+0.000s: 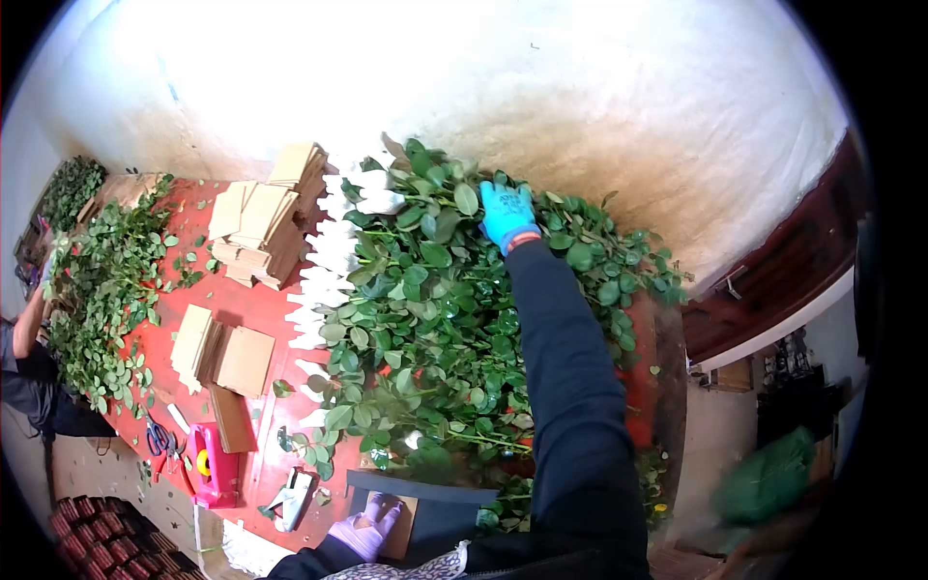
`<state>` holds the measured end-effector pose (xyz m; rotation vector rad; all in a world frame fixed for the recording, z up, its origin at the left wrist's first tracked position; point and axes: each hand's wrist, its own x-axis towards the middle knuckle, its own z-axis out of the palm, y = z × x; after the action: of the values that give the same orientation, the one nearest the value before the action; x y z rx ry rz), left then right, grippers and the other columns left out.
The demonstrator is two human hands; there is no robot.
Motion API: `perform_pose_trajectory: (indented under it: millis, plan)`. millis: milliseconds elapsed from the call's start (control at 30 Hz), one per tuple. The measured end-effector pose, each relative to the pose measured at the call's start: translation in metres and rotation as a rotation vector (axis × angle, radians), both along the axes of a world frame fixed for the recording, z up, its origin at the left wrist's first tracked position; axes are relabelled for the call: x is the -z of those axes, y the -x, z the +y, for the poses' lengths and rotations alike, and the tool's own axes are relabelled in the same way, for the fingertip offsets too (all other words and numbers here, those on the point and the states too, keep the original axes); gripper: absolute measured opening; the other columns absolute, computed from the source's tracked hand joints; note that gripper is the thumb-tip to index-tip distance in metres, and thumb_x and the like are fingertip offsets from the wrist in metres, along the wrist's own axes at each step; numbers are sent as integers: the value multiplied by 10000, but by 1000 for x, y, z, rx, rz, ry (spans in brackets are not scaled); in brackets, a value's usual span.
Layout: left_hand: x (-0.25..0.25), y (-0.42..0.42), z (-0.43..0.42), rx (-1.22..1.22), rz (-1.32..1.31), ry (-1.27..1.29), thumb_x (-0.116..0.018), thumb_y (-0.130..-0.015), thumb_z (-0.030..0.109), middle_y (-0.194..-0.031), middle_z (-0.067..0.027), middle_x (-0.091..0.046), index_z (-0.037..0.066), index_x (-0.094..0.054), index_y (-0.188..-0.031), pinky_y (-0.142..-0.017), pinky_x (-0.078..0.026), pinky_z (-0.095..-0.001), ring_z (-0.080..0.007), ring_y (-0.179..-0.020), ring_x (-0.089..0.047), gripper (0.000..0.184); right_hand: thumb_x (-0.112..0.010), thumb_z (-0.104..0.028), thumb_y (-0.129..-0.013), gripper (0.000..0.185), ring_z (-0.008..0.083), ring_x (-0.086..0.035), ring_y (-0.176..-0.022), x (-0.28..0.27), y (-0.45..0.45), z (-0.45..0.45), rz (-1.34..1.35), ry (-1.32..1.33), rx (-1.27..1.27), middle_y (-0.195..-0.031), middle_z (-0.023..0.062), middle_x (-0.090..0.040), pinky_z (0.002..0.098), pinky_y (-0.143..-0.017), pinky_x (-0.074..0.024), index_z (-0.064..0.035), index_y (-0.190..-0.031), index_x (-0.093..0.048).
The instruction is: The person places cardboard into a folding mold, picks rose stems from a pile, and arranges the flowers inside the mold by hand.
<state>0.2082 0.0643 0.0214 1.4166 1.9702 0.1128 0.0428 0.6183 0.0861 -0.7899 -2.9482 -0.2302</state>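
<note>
Leafy stems (pixel 440 290) piled across tabletop (pixel 188 300), touched by right hand (pixel 507 215) near far edge; its fingers' grip cannot be told. Cardboard piece (pixel 403 532) at near edge partly covered by left hand (pixel 367 532), fingers slightly spread.

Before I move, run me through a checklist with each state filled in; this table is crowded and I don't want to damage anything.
1. Right hand in its bright blue glove at the green leafy stems: ok.
2. Stem firmly gripped: cannot tell, leaves hide the fingertips.
3. Left hand in its lavender glove on the flat brown cardboard piece: ok.
4. White-covered flower heads all facing the same side: ok, those visible point left.
5. Red tabletop free of loose leaves: not ok, some lie scattered.
6. Pink plastic tape dispenser apart from both hands: ok.
</note>
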Motion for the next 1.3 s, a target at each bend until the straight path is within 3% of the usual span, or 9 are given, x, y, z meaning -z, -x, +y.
perform_pose_trajectory:
  millis: [100, 167, 200, 367, 400, 567, 1033, 1167, 1300]
  plan:
    - [-8, 3, 2, -31, -38, -12, -734, -793, 233, -1451, -189, -381, 182, -391, -1482, -767, -593, -414, -379, -1063, -647, 772, -819, -243, -710, 784, 336, -613, -1053, 4, -15, 4, 169, -114, -45, -1140, 152, -628, 482, -926, -437, -86, -1378, -441]
    - [-22, 3, 6, -88, -57, -38, -509, -928, 118, -1504, -184, -377, 211, -416, -1465, -804, -579, -419, -353, -1037, -661, 552, -786, -234, -730, 815, 314, -591, -1060, -29, -35, -17, 80, -124, -45, -1167, 141, -597, 459, -869, -472, -81, -1437, -412]
    - [-10, 3, 1, -61, -71, -25, -733, -798, 212, -1472, -200, -378, 197, -379, -1496, -816, -584, -415, -382, -1110, -629, 782, -763, -208, -733, 779, 310, -584, -1055, -37, -43, -24, 51, -152, -44, -1164, 136, -586, 456, -867, -471, -80, -1429, -437]
    - [-8, -9, 2, -66, 130, -22, -734, -740, 160, -1494, -176, -387, 205, -444, -1457, -745, -594, -393, -330, -1055, -662, 774, -551, -168, -867, 385, 270, -609, -859, -71, -117, -158, 42, -283, -282, -984, 113, -590, 440, -652, -475, -69, -1239, -575]
    - [-6, -9, 1, -69, 140, -75, -733, -736, 153, -1488, -169, -394, 210, -452, -1450, -726, -594, -393, -321, -1042, -666, 770, -635, -247, -840, 473, 264, -607, -855, -68, -124, -184, -43, -259, -331, -983, 108, -593, 439, -643, -473, -60, -1265, -545]
    - [-12, -5, 2, -88, 97, -98, -759, -724, 147, -1499, -164, -376, 206, -423, -1466, -777, -585, -387, -303, -1057, -659, 817, -777, -471, -748, 844, 362, -600, -1046, 25, -144, -218, -171, 252, -559, -1179, 161, -588, 463, -876, -485, -63, -1409, -447]
    - [-15, 2, -1, -54, 23, -128, -782, -704, 126, -1483, -169, -363, 150, -368, -1491, -831, -572, -396, -334, -1103, -628, 890, -658, -447, -869, 580, 361, -636, -993, 74, -168, -228, -146, 346, -366, -1114, 184, -667, 448, -898, -486, -72, -1302, -564]
    - [-19, 9, -1, -65, -20, -197, -774, -720, 124, -1438, -144, -393, 98, -395, -1441, -840, -568, -395, -334, -1116, -615, 815, -645, -377, -883, 422, 360, -649, -1021, 94, -148, -215, -366, 486, -274, -1117, 171, -679, 460, -883, -514, -139, -1231, -614]
    - [-16, 11, -5, -53, -77, -238, -775, -728, 129, -1422, -146, -405, 75, -431, -1386, -851, -562, -407, -344, -1124, -606, 744, -611, -134, -851, 365, 356, -659, -866, 54, -162, -187, -62, 469, -178, -994, 136, -685, 473, -743, -517, -181, -1212, -629]
